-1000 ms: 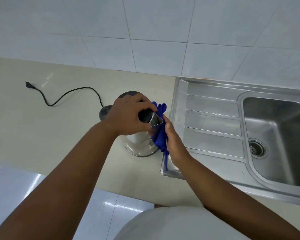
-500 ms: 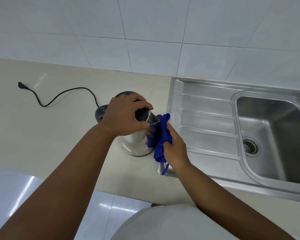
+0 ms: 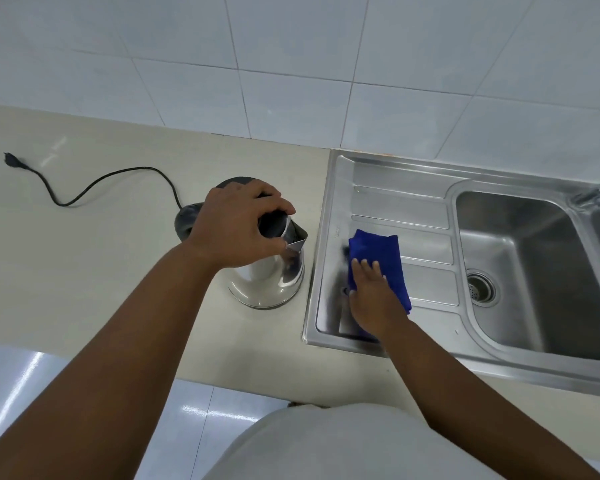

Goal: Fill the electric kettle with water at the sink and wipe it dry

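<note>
A steel electric kettle (image 3: pixel 271 282) with a black lid stands on the beige counter, just left of the sink unit. My left hand (image 3: pixel 238 228) grips its top from above, covering most of the lid. A blue cloth (image 3: pixel 381 258) lies flat on the ribbed steel draining board (image 3: pixel 426 216). My right hand (image 3: pixel 369 297) rests on the near half of the cloth, fingers spread, palm down. The sink basin (image 3: pixel 534 271) with its drain lies to the right.
The kettle's black base (image 3: pixel 184 220) peeks out behind my left wrist, its cord (image 3: pixel 101 181) trailing left across the counter (image 3: pixel 84 271) to an unplugged plug (image 3: pixel 11 159). A tap spout (image 3: pixel 596 194) shows at the right edge. White tiles back the counter.
My right hand has carried the blue cloth away from the kettle's spout side and laid it down flat on the draining board. My left hand has stayed on the kettle's top.
</note>
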